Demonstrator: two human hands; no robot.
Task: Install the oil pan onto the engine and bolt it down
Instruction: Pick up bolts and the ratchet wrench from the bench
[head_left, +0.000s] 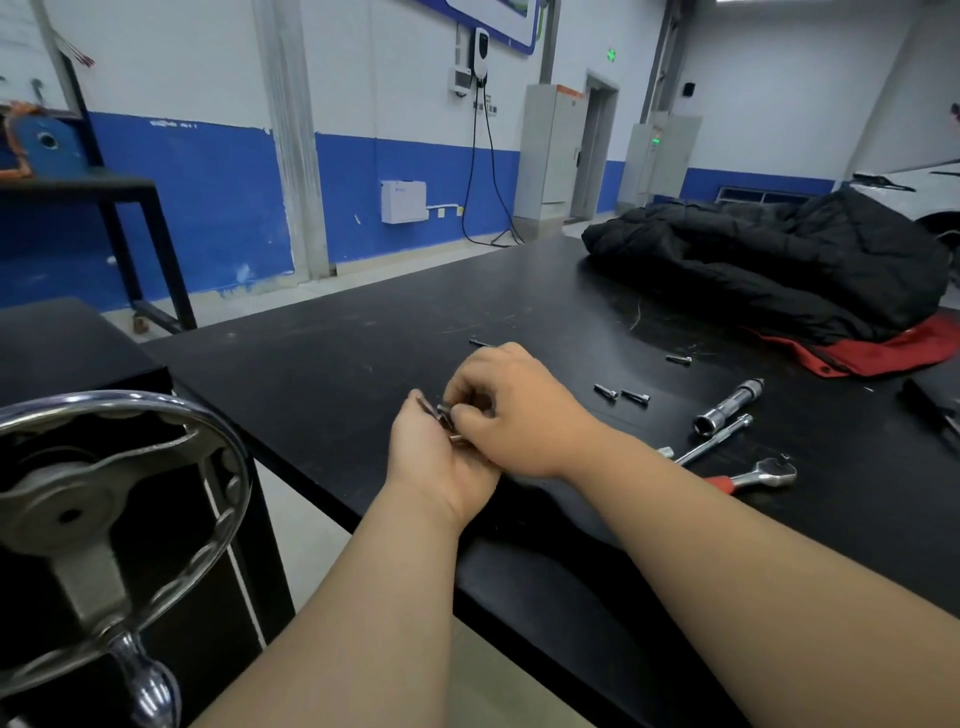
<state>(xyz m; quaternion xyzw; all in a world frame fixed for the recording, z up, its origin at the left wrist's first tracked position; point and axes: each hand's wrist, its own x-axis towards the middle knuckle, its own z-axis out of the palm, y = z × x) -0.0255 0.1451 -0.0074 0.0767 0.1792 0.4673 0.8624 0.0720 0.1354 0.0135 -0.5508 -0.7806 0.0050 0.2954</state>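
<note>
Grip: left hand (441, 462) cupped round bolts (445, 415) | right hand (511, 410) pinches one over that palm | four more loose on table (322, 374), right | oil pan unseen | risk: overfilled palm spills bolts off near edge

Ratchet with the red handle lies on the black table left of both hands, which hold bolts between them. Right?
Wrong side: the head view shows the ratchet on the table right of the left hand and right hand, which do hold bolts.
</note>
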